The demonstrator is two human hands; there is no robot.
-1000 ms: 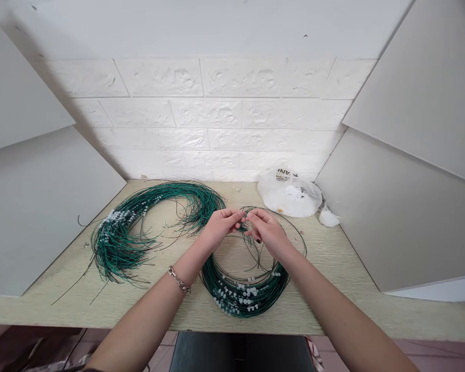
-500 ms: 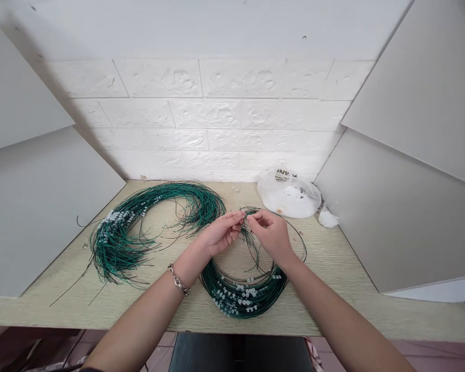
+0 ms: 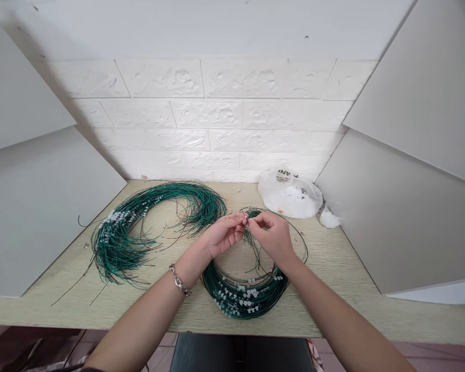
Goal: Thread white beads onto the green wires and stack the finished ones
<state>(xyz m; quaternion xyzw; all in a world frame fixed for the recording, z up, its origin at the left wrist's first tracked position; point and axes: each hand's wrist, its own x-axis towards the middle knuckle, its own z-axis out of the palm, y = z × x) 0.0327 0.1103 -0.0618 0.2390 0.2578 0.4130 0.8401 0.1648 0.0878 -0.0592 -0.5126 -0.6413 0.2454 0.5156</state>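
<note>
My left hand (image 3: 227,233), with a chain bracelet (image 3: 179,279) at its wrist, pinches a small white bead (image 3: 245,220) between thumb and forefinger. Facing it, my right hand (image 3: 273,235) has thumb and forefinger pressed together on the tip of a dark cord. The fingertips of both hands are nearly touching. Beneath them lies a round coil of green and black cords (image 3: 263,305) with white beads on its near side. Behind my fingers, the cord ends are partly hidden.
A second curved bundle of green cords (image 3: 120,248) with white beads lies at the left. White plastic bags (image 3: 290,199) sit at the back right by the brick-pattern wall (image 3: 205,113). Grey panels (image 3: 372,206) stand on both sides of the wooden table (image 3: 344,299).
My fingertips have come closer together, and the right hand has shifted slightly toward the left one. The whole view has moved very slightly. The bundles lie as before.
</note>
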